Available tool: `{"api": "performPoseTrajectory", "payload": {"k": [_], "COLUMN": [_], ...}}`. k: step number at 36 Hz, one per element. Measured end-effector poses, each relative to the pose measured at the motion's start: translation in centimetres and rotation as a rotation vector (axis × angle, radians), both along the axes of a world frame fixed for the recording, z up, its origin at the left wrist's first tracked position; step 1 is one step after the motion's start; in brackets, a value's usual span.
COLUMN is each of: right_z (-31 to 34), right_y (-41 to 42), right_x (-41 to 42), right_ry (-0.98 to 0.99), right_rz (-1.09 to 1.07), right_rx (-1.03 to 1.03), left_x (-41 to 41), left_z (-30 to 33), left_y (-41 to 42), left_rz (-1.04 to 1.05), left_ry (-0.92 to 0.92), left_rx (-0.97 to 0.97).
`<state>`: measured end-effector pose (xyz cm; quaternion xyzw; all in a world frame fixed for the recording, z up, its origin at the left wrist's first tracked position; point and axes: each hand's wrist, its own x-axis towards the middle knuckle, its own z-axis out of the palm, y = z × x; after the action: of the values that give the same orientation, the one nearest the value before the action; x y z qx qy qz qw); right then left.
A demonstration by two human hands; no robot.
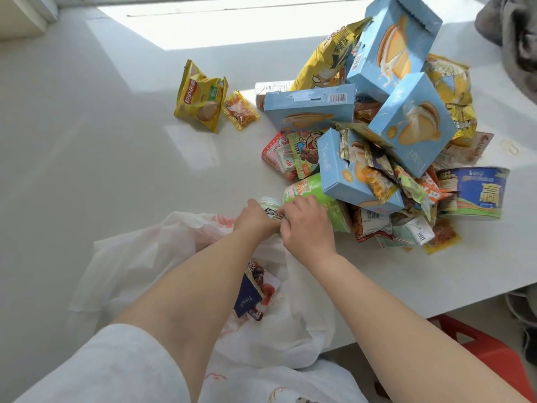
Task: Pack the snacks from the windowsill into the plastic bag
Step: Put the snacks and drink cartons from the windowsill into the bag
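Both hands are on the green snack canister [325, 199] lying on its side at the bottom of the snack pile [377, 135]. Left hand [255, 218] is wrapped round its white lid end, right hand [308, 225] clamped over the body. The white plastic bag [162, 257] sits open at the near edge of the windowsill [101, 141], just under the forearms, with a dark blue packet [247, 298] already in it. A Lay's chip bag [200, 97] lies apart, toward the back.
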<state>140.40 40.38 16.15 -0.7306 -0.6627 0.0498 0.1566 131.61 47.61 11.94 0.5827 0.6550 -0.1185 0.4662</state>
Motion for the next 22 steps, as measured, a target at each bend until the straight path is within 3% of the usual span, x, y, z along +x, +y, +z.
{"api": "performPoseTrajectory", "payload": {"k": [3,7,13,18,22], "right_z": [1.3,2.8,4.5,5.2,5.0], "right_y": [0.4,0.1,0.1,0.0,-0.6], "right_x": [0.8,2.6,5.9,9.1,11.9], "right_ry": [-0.038,-0.097,0.069,0.162,0.203], "right_rz": [-0.005,-0.093,-0.441,-0.684,-0.723], "right_rx": [0.114,0.258,0.414,0.123,-0.15], "left_x": [-0.1,-0.1,2.0,5.0,7.4], "left_z": [0.3,1.8,6.4,10.5,13.2], "left_y": [0.5,2.3,5.0,5.1,5.1], "left_rz": [0.149,0.271,0.372,0.384,0.21], "left_ry": [0.008,-0.014,-0.284,-0.55,-0.631], "left_rx": [-0.055,0.108,0.257,0.32,0.377]}}
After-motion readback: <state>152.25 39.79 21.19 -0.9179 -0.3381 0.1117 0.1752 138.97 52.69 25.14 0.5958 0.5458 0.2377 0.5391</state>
